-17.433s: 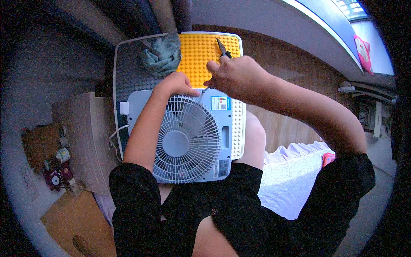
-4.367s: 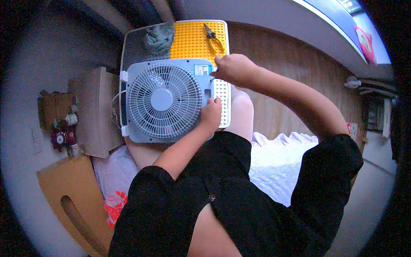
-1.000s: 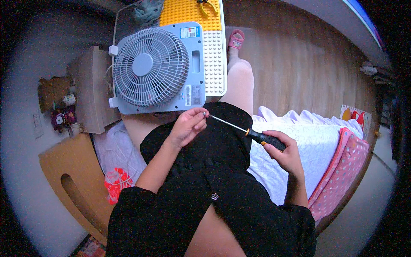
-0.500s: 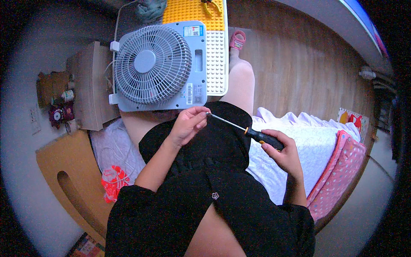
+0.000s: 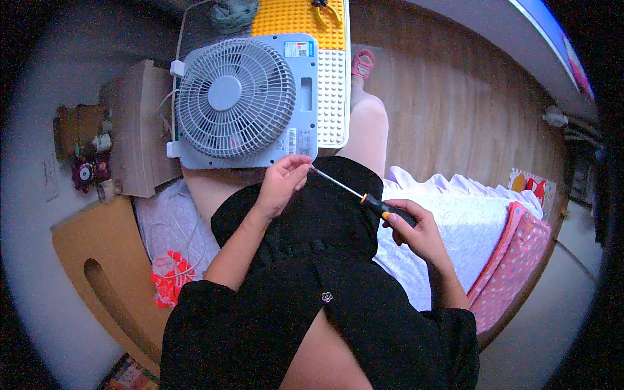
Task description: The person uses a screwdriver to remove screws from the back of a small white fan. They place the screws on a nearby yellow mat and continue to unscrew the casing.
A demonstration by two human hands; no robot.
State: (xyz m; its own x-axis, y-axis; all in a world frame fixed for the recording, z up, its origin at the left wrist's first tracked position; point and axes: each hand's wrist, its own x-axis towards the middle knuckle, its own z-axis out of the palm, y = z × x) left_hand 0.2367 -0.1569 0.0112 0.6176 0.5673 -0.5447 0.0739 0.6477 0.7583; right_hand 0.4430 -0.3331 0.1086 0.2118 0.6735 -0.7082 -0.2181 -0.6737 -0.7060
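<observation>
My right hand [image 5: 419, 234] is closed around the black handle of a screwdriver [image 5: 381, 208] with a yellow collar. Its thin metal shaft slants up and left over my lap. At the shaft's tip, the thumb and fingertips of my left hand [image 5: 281, 186] are pinched together. Whatever they hold there is too small to make out. Just beyond my left hand lies a grey-blue box fan [image 5: 225, 94], its round grille facing up. Its frame has a slot, labels and dark screw holes along the right side, and the near edge is close to my left fingers.
Beneath the fan is a table with a yellow and white studded top [image 5: 332, 97]. Yellow-handled pliers [image 5: 327, 12] and a grey-green cloth [image 5: 234, 14] lie at its far end. A wooden cabinet [image 5: 140, 130] stands left; a pink dotted cushion [image 5: 510, 266] lies right on white bedding [image 5: 448, 227].
My right hand has moved slightly left with the screwdriver, and its grip on the handle has shifted. My left hand has risen slightly toward the fan's near edge, still pinched at the tip.
</observation>
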